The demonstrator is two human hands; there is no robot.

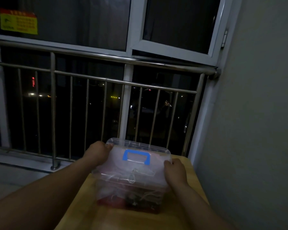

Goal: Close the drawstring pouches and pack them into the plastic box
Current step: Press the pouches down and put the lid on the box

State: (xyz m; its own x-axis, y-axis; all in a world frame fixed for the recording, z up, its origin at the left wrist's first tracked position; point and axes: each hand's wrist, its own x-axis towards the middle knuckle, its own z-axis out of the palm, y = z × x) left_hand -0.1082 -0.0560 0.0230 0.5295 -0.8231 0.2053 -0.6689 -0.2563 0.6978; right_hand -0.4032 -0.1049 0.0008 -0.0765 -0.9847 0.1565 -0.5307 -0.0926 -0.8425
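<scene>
Grey wall (256,97) rose to the right of the plastic box (130,185). A big dark window (90,22) stood far behind the box. Shiny metal bars of a railing (90,53) ran behind the box too, lower than the window. The box sat on a yellow wooden table (186,218). A yellow and red sticker (18,22) was on the glass, far up and left of the box.

The box was see-through, and its lid (116,156) was on top of it. The left hand (96,153) held the left side of the lid, with its fingers (109,145) curled over the edge. The right hand (175,171) held the right side of the lid, and its fingers were bent round that edge too. A blue handle (136,156) lay flat in the middle of the lid, between the two hands. Down at the bottom of the box lay red and dark pouches (113,200), with white strings (133,176) above them.
</scene>
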